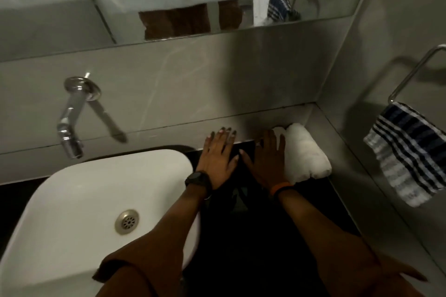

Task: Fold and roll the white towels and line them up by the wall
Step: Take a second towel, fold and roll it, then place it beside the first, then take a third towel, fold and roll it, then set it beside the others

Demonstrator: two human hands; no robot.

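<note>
Resting flat and open on the dark counter [241, 236], both hands held nothing: the right hand [265, 164] lay with fingers together against the near side of the rolled white towels [305, 152], while the left hand [218, 154] sat just beside it, fingers slightly spread and nails to the back wall [193, 79]. Beyond the right fingertips two rolls lay touching, tucked into the corner by the side wall. Soft and light, they would likely unroll unless cupped around the middle. Left of the hands stood the white basin [84, 200].
</note>
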